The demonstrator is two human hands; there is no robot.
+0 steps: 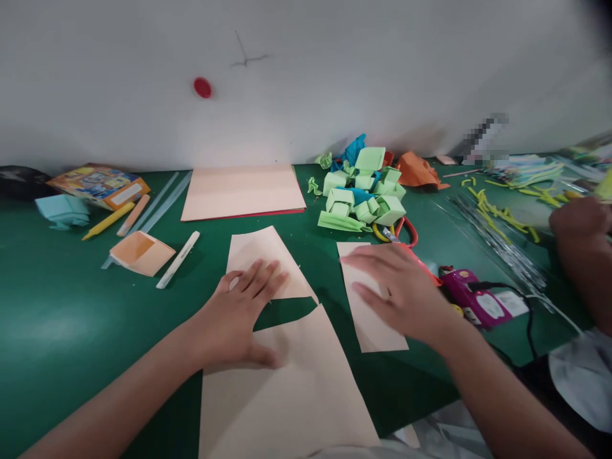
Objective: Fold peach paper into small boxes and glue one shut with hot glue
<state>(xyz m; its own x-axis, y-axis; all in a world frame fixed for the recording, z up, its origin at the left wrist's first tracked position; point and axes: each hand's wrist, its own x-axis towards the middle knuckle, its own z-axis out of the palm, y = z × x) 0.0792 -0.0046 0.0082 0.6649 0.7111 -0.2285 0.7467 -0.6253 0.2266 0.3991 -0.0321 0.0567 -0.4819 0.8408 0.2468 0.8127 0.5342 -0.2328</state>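
Note:
My left hand (pixel 239 312) lies flat with fingers stretched out, pressing on two peach paper pieces: its fingers rest on the smaller far piece (pixel 265 261) and its thumb on the large near sheet (pixel 287 395). My right hand (pixel 396 290) lies flat, fingers spread leftward, on a narrow peach paper strip (pixel 373 325). Neither hand grips anything.
A peach folder of paper (pixel 241 191) lies at the back. Green and blue folded paper shapes (pixel 363 191) are piled at the back right, with red scissors (pixel 406 233) beside them. A purple glue gun (pixel 471 296) is at right. Another person's hand (pixel 581 223) is at far right. A small peach paper box (pixel 141 252), glue sticks and a colourful box (pixel 100 185) lie at left.

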